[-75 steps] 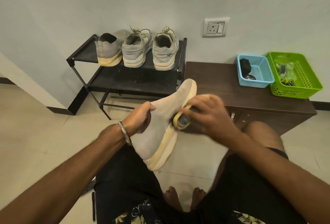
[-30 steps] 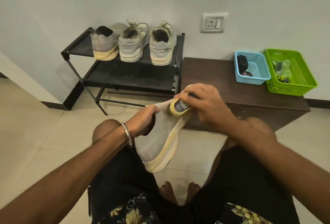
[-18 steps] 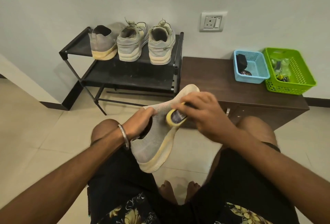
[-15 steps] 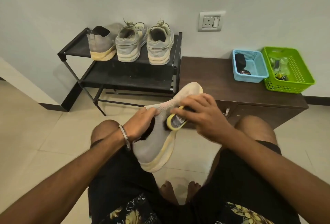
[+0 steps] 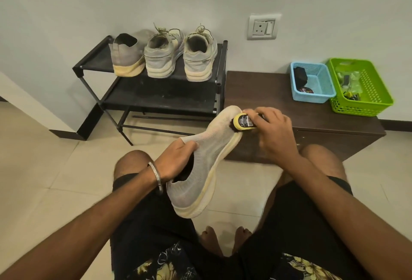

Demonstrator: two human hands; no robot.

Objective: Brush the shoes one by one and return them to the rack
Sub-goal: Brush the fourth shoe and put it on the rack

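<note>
- The grey knitted slip-on shoe with a pale yellow foam sole [image 5: 200,168] is held in mid-air over the person's lap, at the centre of the view, toe pointing towards one o'clock.
- The left hand [image 5: 176,159] has its fingers pushed into the shoe's opening, with the thumb curled over the collar, so it holds the shoe from within.
- The right hand [image 5: 274,137] grips a small yellow-backed brush with dark bristles [image 5: 242,121], and the bristles sit on the toe.
- To do this stroke well, I judge the left hand should brace the knit from inside directly under the brush, since soft fabric will give way otherwise.
- Short strokes along the knit, then along the sole's yellowed edge, would probably lift dirt best, with the shoe turned to reach its far side.
- At eleven o'clock the black metal two-tier rack [image 5: 156,97] carries a matching grey slip-on shoe [image 5: 127,59] and a pair of grey laced trainers [image 5: 180,56] on its top shelf; there looks to be room to the left of the slip-on for this shoe.
- Hidden: the left fingers are inside the shoe, and the right palm covers most of the brush.
- The label on the brush back is too small to read.
- The shoe's far side and its tread do not show, so how clean they are cannot be told.
</note>
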